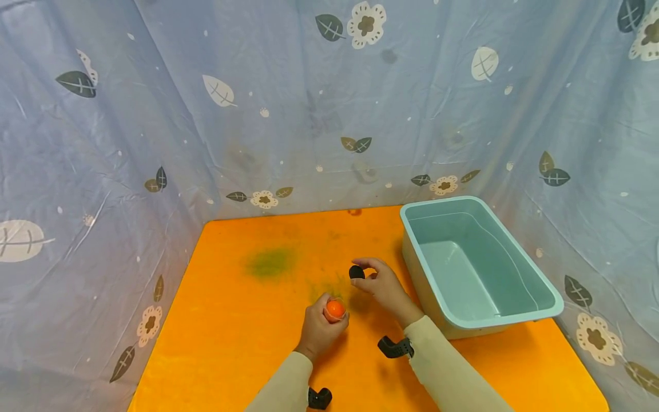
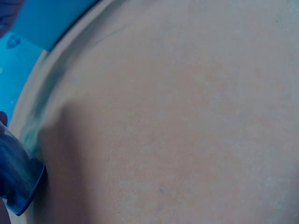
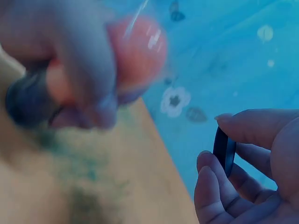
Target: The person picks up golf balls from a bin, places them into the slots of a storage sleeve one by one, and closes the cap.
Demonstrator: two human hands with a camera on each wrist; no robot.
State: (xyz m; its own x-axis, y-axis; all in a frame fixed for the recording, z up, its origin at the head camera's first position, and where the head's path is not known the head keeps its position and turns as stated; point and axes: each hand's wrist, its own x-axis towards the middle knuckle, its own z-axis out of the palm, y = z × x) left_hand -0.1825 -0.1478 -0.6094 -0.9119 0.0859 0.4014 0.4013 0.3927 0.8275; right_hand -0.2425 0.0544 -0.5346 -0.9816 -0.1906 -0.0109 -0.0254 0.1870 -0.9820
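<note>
In the head view the left hand (image 1: 315, 332) wraps around a clear cylinder-shaped container with an orange ball (image 1: 336, 309) at its upper end. The container's clear wall and dark-rimmed end (image 2: 23, 179) show at the left edge of the left wrist view. In the right wrist view the left hand (image 3: 86, 60) is blurred, and the ball bulges above its fingers. Up and to the right of it, the right hand (image 1: 383, 288) pinches a small round black lid (image 1: 356, 272) between thumb and fingers. Seen edge-on in the right wrist view, the lid (image 3: 224, 150) stands apart from the container.
A pale green plastic tub (image 1: 427, 252) stands on the right side of the orange tabletop (image 1: 231, 320). Blue curtains (image 1: 288, 114) with leaf and flower prints enclose the back and sides. A green stain (image 1: 271, 262) marks the tabletop left of the hands.
</note>
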